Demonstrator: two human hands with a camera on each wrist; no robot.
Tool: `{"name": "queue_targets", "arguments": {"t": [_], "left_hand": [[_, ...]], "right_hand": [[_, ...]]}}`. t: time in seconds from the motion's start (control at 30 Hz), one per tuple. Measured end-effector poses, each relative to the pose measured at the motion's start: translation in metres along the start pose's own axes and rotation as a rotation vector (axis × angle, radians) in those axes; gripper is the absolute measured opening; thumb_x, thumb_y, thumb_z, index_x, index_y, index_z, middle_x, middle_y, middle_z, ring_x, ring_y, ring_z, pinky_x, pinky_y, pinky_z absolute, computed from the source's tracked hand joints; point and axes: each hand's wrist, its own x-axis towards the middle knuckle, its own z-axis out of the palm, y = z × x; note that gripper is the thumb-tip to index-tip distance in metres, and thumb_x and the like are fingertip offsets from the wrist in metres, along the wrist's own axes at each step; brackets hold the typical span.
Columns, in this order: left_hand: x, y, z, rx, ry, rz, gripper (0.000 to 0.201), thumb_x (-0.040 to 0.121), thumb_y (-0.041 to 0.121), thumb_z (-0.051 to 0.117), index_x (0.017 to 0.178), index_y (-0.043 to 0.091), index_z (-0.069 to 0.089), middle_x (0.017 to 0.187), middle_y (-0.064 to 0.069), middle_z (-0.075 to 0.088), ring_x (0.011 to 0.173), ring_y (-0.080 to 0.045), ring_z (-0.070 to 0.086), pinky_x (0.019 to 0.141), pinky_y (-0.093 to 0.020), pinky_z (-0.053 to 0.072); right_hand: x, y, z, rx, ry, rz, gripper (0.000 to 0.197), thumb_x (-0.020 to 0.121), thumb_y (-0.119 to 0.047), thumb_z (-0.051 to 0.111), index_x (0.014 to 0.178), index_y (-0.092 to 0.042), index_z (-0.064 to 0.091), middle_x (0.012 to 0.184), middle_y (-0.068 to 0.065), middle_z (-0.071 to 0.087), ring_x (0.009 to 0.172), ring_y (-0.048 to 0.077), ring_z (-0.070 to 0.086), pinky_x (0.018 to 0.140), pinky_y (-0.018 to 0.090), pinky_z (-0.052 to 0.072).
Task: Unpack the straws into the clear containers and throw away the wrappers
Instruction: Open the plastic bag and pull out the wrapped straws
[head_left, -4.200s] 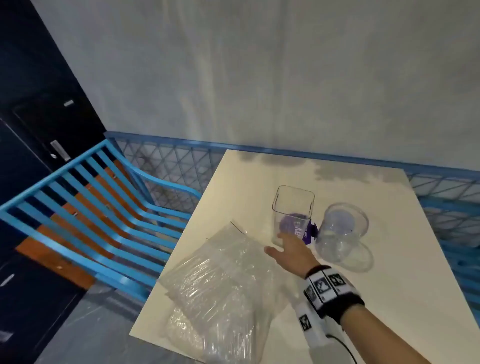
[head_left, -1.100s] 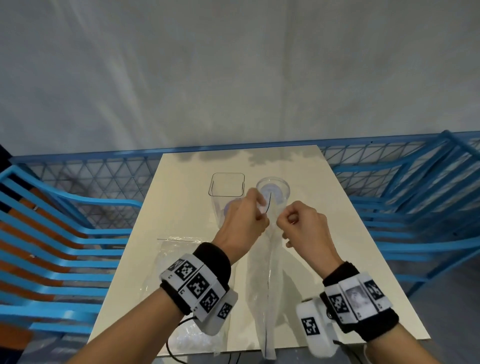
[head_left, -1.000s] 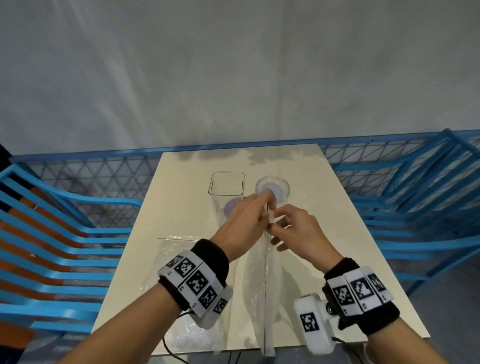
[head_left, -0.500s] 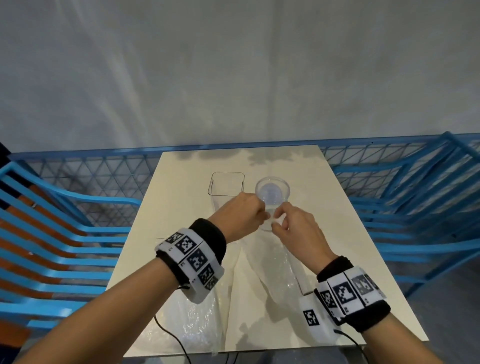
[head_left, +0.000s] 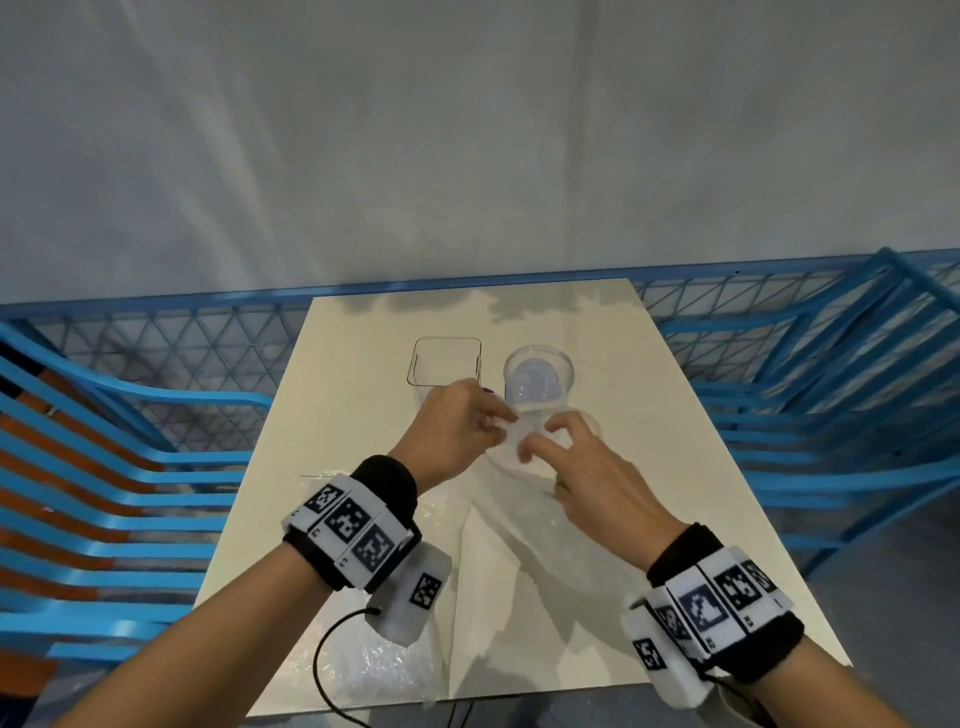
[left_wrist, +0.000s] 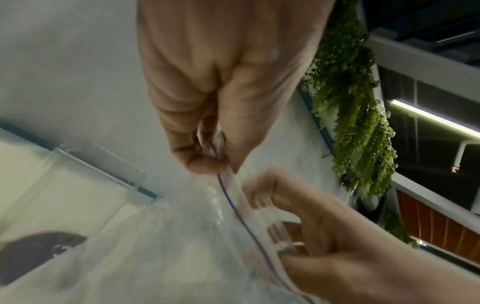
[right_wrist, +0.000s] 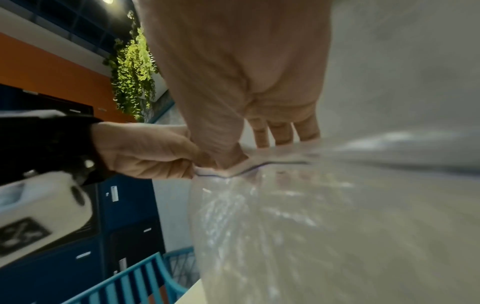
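A clear zip bag of straws hangs over the table between my hands, just in front of the containers. My left hand pinches its zip edge between thumb and forefinger. My right hand pinches the same edge right beside it, its other fingers spread behind the bag. A square clear container and a round clear container stand side by side just beyond my hands. The straws inside the bag show only as a blurred glint.
A second clear bag lies on the cream table under my left forearm. Blue slatted chairs stand on both sides, and a blue mesh rail runs behind the table.
The bag, held higher and edge-on a second ago, has sunk toward the table and turned broadside. Both hands moved forward and down, and my right fingers closed in on the zip edge beside the left.
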Motion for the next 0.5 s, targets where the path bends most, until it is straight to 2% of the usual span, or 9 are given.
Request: {"name": "queue_targets", "arguments": {"t": [0.07, 0.13, 0.2, 0.23, 0.3, 0.33, 0.4, 0.47, 0.5], "left_hand": [[-0.003, -0.005, -0.003, 0.117, 0.007, 0.005, 0.039, 0.087, -0.007, 0.053, 0.097, 0.022, 0.077, 0.084, 0.006, 0.043, 0.08, -0.012, 0.051, 0.065, -0.012, 0.035], [-0.008, -0.002, -0.003, 0.319, -0.139, 0.041, 0.055, 0.083, -0.013, 0.045, 0.103, 0.029, 0.073, 0.111, 0.003, 0.046, 0.104, -0.02, 0.052, 0.069, -0.027, 0.038], [-0.009, 0.004, 0.004, 0.473, -0.314, 0.1, 0.065, 0.083, -0.013, 0.042, 0.125, 0.033, 0.062, 0.145, 0.004, 0.034, 0.126, -0.026, 0.043, 0.077, -0.029, 0.04], [-0.008, 0.005, 0.007, 0.452, -0.367, 0.113, 0.069, 0.084, -0.013, 0.041, 0.137, 0.03, 0.053, 0.153, 0.004, 0.026, 0.134, -0.027, 0.037, 0.084, -0.028, 0.04], [-0.004, 0.003, 0.009, 0.277, -0.398, 0.085, 0.073, 0.084, -0.014, 0.041, 0.148, 0.021, 0.036, 0.156, 0.002, 0.026, 0.142, -0.025, 0.028, 0.094, -0.018, 0.032], [-0.003, -0.001, 0.009, 0.181, -0.381, 0.071, 0.074, 0.083, -0.013, 0.044, 0.15, 0.018, 0.034, 0.153, 0.0, 0.029, 0.142, -0.023, 0.027, 0.095, -0.016, 0.03], [-0.001, -0.012, 0.01, 0.052, -0.337, 0.03, 0.074, 0.08, -0.011, 0.052, 0.148, 0.016, 0.038, 0.151, 0.001, 0.033, 0.141, -0.019, 0.028, 0.09, -0.014, 0.03], [-0.006, -0.02, 0.014, -0.02, -0.31, 0.006, 0.075, 0.078, -0.01, 0.055, 0.147, 0.017, 0.04, 0.151, 0.003, 0.034, 0.143, -0.015, 0.025, 0.08, -0.005, 0.032], [-0.009, -0.019, 0.017, -0.056, -0.296, 0.0, 0.076, 0.078, -0.01, 0.056, 0.147, 0.017, 0.041, 0.15, 0.004, 0.034, 0.142, -0.014, 0.026, 0.073, -0.001, 0.036]], "right_hand": [[-0.003, 0.013, -0.002, -0.067, 0.031, 0.104, 0.043, 0.083, 0.003, 0.047, 0.109, -0.032, 0.048, 0.133, 0.0, 0.036, 0.079, 0.021, 0.049, 0.058, 0.03, 0.037], [-0.002, 0.022, -0.002, -0.043, 0.032, 0.217, 0.044, 0.09, -0.003, 0.045, 0.12, -0.034, 0.052, 0.131, 0.001, 0.042, 0.082, 0.025, 0.054, 0.064, 0.031, 0.04], [0.001, 0.02, 0.004, 0.031, 0.015, 0.283, 0.053, 0.096, -0.018, 0.046, 0.143, -0.039, 0.031, 0.136, 0.006, 0.041, 0.101, 0.032, 0.059, 0.078, 0.038, 0.048], [0.002, 0.017, 0.008, 0.069, -0.025, 0.305, 0.064, 0.096, -0.027, 0.049, 0.148, -0.04, 0.015, 0.141, 0.008, 0.036, 0.11, 0.035, 0.057, 0.085, 0.041, 0.047], [-0.001, 0.014, 0.019, 0.108, -0.155, 0.352, 0.085, 0.091, -0.037, 0.055, 0.146, -0.049, -0.009, 0.145, 0.01, 0.027, 0.113, 0.036, 0.055, 0.093, 0.046, 0.045], [-0.004, 0.016, 0.022, 0.111, -0.209, 0.38, 0.089, 0.09, -0.036, 0.056, 0.142, -0.056, -0.013, 0.142, 0.011, 0.03, 0.11, 0.036, 0.056, 0.094, 0.047, 0.045], [-0.007, 0.03, 0.018, 0.148, -0.23, 0.428, 0.084, 0.09, -0.026, 0.051, 0.138, -0.065, -0.006, 0.116, 0.01, 0.046, 0.098, 0.034, 0.057, 0.09, 0.046, 0.047], [-0.009, 0.039, 0.009, 0.201, -0.213, 0.43, 0.081, 0.088, -0.014, 0.046, 0.139, -0.064, 0.007, 0.089, 0.004, 0.049, 0.09, 0.031, 0.055, 0.084, 0.042, 0.049], [-0.009, 0.041, 0.005, 0.216, -0.2, 0.421, 0.083, 0.087, -0.008, 0.044, 0.14, -0.062, 0.011, 0.083, 0.002, 0.047, 0.088, 0.03, 0.054, 0.082, 0.041, 0.049]]}}
